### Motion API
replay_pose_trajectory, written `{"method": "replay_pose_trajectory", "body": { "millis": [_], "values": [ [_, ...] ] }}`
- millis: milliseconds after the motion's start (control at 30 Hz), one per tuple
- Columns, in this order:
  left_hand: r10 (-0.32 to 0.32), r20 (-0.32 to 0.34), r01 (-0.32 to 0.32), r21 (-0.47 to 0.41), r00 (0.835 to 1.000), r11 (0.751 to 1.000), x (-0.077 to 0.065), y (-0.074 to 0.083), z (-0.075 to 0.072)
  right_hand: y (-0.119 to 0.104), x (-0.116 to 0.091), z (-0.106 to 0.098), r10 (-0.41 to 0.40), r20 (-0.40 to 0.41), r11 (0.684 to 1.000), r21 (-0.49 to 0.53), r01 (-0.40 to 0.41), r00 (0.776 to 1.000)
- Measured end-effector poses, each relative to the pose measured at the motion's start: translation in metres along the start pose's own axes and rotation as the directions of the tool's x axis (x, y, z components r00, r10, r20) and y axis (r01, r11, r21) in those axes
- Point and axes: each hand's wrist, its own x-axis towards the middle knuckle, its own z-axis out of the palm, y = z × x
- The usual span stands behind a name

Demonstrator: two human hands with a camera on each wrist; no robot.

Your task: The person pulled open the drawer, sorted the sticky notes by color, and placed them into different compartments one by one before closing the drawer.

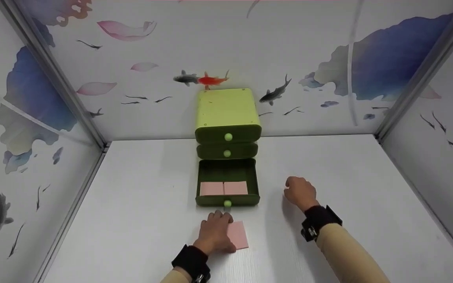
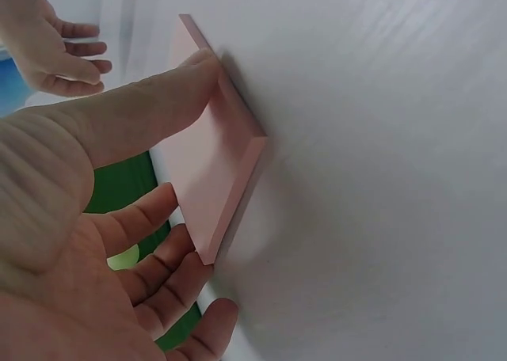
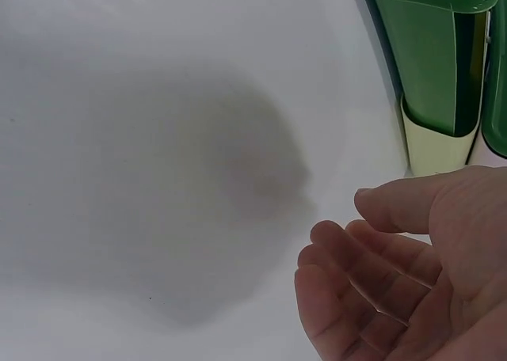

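Observation:
My left hand point(image 1: 215, 232) pinches a pink sticky-note pad point(image 1: 239, 236) just in front of the drawer unit. In the left wrist view the thumb lies along one edge of the square pad point(image 2: 207, 159) and the fingertips meet the opposite edge. Two more pink pads point(image 1: 235, 188) lie side by side at the front of the pulled-out bottom drawer point(image 1: 253, 177). To the right of that drawer, my right hand point(image 1: 301, 192) hovers over the table with loosely curled fingers and nothing in them.
The green drawer unit point(image 1: 228, 108) stands against the back wall, its middle drawer point(image 1: 209, 151) pulled out a little and its lowest one far out. Printed panels point(image 1: 144, 98) enclose the white table point(image 1: 144, 204) at the back and both sides.

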Motion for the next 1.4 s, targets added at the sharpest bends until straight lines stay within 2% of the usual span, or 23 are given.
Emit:
{"method": "replay_pose_trajectory", "body": {
  "millis": [333,733,1167,1400],
  "values": [
    [-0.021,0.02,0.021,-0.015,1.0,1.0,0.001,0.0,-0.001,0.0,-0.002,0.002,0.007,0.037,1.0,0.012,-0.008,0.999],
    [-0.03,0.011,0.031,-0.111,0.999,0.993,-0.003,-0.001,-0.003,0.002,-0.003,0.008,0.02,0.043,1.0,-0.005,-0.02,0.999],
    [0.0,0.015,0.002,-0.164,1.0,0.986,-0.003,-0.001,-0.024,-0.001,-0.003,0.009,0.016,0.048,1.0,0.015,-0.017,0.999],
    [0.011,0.016,-0.008,-0.173,1.0,0.985,-0.001,0.003,-0.045,-0.002,-0.007,0.007,0.007,0.056,1.0,0.03,-0.009,0.998]
  ]
}}
